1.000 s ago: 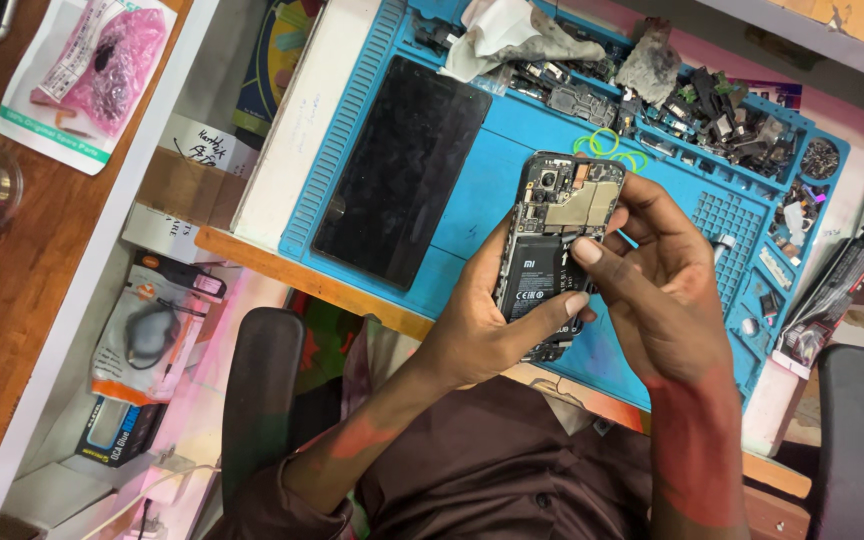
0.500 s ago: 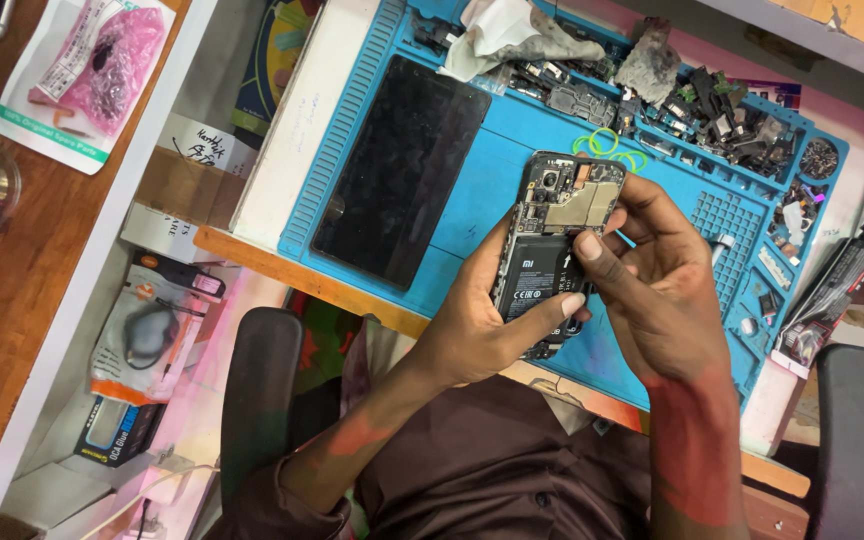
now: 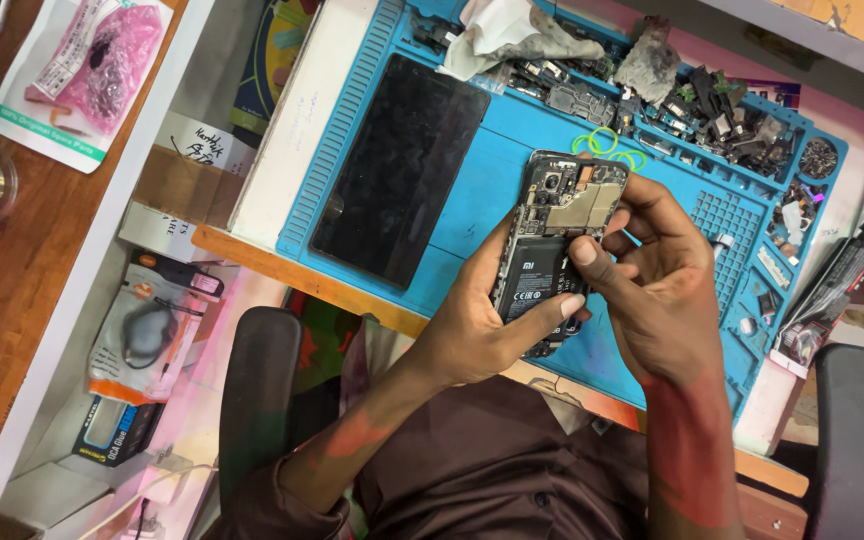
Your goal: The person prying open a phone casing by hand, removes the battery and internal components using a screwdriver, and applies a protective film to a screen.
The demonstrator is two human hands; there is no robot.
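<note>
An opened phone (image 3: 555, 222) with its back cover off shows a black battery and a circuit board. My left hand (image 3: 477, 325) grips it from below, thumb across the battery. My right hand (image 3: 657, 285) holds the phone's right edge, its thumb and forefinger pressing near the top of the battery, just under the metal board shield. The phone is held just above a blue work mat (image 3: 472, 165).
A black tablet (image 3: 400, 168) lies face up on the mat's left part. Crumpled cloth (image 3: 512, 35) and several loose phone parts (image 3: 722, 110) fill the mat's far trays. Packaged items (image 3: 147, 330) sit in the gap at left. Chair armrests (image 3: 257, 400) flank me.
My right thumb and fingers have shifted slightly on the phone near the battery's top. The phone and my left hand stay almost still.
</note>
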